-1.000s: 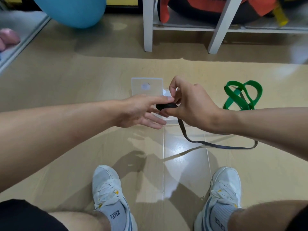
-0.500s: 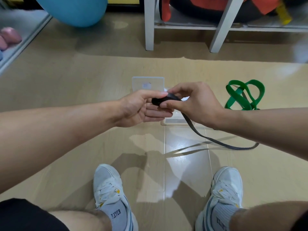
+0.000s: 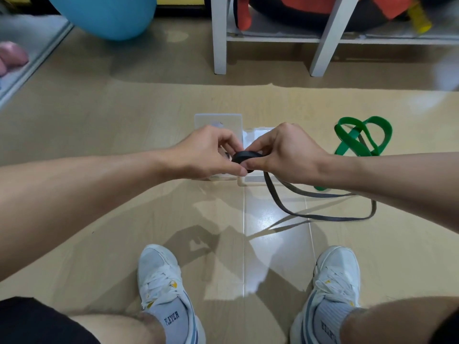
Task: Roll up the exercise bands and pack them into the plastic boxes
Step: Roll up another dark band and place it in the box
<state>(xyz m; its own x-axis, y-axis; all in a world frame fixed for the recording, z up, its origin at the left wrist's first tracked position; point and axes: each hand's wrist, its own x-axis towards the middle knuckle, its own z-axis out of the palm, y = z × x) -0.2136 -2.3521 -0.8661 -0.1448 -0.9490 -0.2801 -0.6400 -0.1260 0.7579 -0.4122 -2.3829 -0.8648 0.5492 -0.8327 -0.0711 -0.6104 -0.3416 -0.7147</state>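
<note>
Here the left hand (image 3: 208, 152) and the right hand (image 3: 285, 151) meet at mid-frame, both closed around a small coil of the black band (image 3: 244, 156). The left thumb and fingers pinch the coil from its left side; the right fingers pinch it from the right, thumb low against the roll. The coil sits in the air above the plastic boxes (image 3: 250, 135), not inside them.

Unrolled part of the black band: it hangs down from under the right hand, runs to the floor (image 3: 99, 125), loops out to the right and doubles back under the right forearm. Two strands visible side by side on the tiles.

Plastic boxes: clear, on the floor, partly hidden behind both hands. Whether they hold anything cannot be told.

Green band (image 3: 360, 140): lies loose in a tangle of loops on the floor, right of the boxes, well apart from the hands. Not rolled.

Foreground: two white sneakers (image 3: 159, 276), toes pointing toward the boxes. Background: white shelf legs (image 3: 219, 36) and a blue ball (image 3: 106, 13) at top left.
</note>
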